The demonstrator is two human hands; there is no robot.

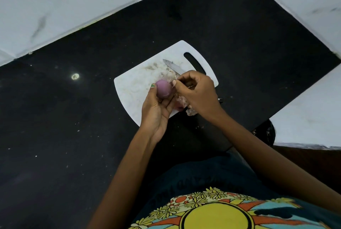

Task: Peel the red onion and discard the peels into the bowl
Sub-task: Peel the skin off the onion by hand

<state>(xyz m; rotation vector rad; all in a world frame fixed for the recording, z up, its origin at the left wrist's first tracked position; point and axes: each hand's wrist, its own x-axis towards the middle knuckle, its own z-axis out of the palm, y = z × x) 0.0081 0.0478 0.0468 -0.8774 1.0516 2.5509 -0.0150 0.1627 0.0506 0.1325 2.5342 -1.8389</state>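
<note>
The left hand (156, 107) is cradling the red onion (163, 88) in curled fingers over the near edge of the white cutting board (132, 84), while the right hand (195, 88) is pinching a thin strip of skin at the onion's right end. Pulling that strip slowly along the curve should be lifting it whole. Loose peels (181, 106) are lying beneath the hands, and a knife (173, 66) is resting on the board; no bowl is showing in view.
</note>
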